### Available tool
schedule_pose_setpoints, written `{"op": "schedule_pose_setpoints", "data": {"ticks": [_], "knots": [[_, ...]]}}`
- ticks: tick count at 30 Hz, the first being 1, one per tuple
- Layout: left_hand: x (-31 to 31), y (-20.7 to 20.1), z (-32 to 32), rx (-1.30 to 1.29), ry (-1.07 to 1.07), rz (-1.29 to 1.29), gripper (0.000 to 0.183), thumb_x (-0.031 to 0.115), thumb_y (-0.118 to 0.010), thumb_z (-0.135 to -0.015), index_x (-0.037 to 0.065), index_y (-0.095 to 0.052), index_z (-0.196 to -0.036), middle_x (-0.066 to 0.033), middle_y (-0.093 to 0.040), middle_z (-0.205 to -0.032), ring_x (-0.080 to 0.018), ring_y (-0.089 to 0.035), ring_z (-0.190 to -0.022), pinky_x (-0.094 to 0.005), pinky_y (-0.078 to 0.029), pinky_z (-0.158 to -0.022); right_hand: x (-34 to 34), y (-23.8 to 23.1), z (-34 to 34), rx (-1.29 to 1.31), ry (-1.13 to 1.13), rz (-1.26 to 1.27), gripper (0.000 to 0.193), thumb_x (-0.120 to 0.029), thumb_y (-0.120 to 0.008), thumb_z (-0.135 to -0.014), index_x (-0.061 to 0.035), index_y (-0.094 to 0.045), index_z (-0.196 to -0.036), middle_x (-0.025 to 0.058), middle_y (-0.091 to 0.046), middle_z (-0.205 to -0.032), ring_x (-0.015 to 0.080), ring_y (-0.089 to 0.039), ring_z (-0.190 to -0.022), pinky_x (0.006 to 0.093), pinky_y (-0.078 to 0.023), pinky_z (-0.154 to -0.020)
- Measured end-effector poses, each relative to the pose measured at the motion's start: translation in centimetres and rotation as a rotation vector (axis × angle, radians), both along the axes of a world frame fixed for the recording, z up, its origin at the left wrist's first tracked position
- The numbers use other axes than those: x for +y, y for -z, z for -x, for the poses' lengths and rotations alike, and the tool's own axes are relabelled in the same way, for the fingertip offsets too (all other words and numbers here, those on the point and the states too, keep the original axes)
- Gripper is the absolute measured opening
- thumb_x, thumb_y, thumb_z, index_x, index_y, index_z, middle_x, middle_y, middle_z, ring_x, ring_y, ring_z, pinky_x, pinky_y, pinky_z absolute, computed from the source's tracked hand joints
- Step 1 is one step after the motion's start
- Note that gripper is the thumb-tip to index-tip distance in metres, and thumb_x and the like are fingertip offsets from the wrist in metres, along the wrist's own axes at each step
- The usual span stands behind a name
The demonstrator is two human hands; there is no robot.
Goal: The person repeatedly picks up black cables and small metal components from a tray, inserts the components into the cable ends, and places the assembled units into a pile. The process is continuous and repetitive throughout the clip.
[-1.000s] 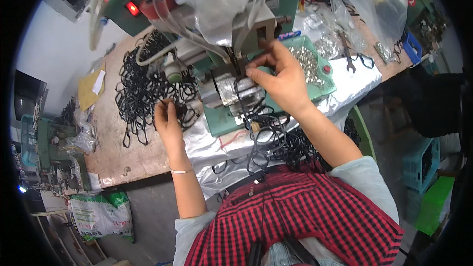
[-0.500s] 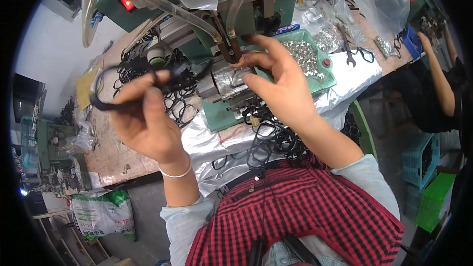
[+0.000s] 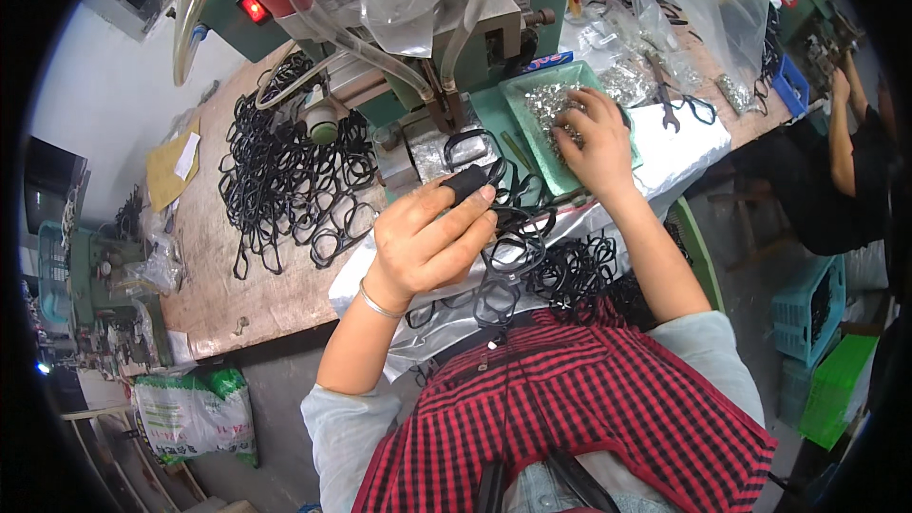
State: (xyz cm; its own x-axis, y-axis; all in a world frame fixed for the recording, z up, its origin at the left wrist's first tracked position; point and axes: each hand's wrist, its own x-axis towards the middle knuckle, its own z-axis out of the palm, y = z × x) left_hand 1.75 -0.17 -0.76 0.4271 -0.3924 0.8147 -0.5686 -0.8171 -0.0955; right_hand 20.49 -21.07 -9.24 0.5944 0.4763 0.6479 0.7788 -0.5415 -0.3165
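several left fingers (image 3: 463,220) pinching strap (image 3: 464,182), right fingers (image 3: 597,112) parted among metal bits (image 3: 544,106)

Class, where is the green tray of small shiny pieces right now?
In the head view, the green tray lies right of centre, between the machine and the wrench, with the right hand over its small shiny pieces.

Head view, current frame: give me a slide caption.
Left hand holds a black strap near a machine; right hand over small metal pieces in a green tray.
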Motion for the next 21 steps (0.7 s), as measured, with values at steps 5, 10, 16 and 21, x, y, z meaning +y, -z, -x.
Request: {"op": "schedule_pose_setpoints", "data": {"ticks": [5,10,16,21], "knots": [[-1.6,2.3,1.5,0.052,-0.111,0.268,0.037,0.001,-0.075,-0.072,0.009,-0.067,-0.107,-0.0117,-0.071,-0.116,-0.0277,-0.063,-0.09,-0.0402,-0.053,-0.081,1.0,-1.4,-0.4,-0.025,0.093,0.154,0.027,-0.017,-0.077,-0.075,-0.007,-0.069,-0.099,0.0111,-0.062,-0.128,0.0344,-0.053,-0.126,0.0456,-0.048,-0.097],[-5.0,3.8,3.9,0.649,-0.554,0.676,0.058,0.016,-0.081,-0.079,0.001,-0.056,-0.129,-0.0239,-0.047,-0.133,-0.0414,-0.048,-0.121,-0.0467,-0.041,-0.102,-0.2,-0.2,-0.4,0.049,0.073,0.055,0.018,-0.013,-0.076,-0.077,-0.004,-0.069,-0.091,0.0133,-0.066,-0.118,0.036,-0.059,-0.115,0.0442,-0.048,-0.097],[-5.0,-2.2,8.1,1.673,0.506,0.802,0.053,0.018,-0.083,-0.08,0.002,-0.063,-0.127,-0.019,-0.065,-0.125,-0.032,-0.065,-0.108,-0.0405,-0.051,-0.094,0.2,-0.7,-0.7,-0.002,0.031,-0.029,0.013,-0.011,-0.071,-0.08,-0.0032,-0.069,-0.089,0.013,-0.07,-0.097,0.034,-0.065,-0.097,0.0429,-0.052,-0.085],[1.4,-3.8,8.1,0.772,-0.398,0.79,0.018,0.002,-0.074,-0.082,0.003,-0.073,-0.1,-0.0108,-0.073,-0.097,-0.0197,-0.068,-0.087,-0.0293,-0.052,-0.076,-0.3,-1.5,-0.7,0.107,0.06,-0.118,0.013,-0.014,-0.072,-0.081,-0.0046,-0.074,-0.09,0.0124,-0.072,-0.091,0.0324,-0.067,-0.089,0.0403,-0.053,-0.081]]}}
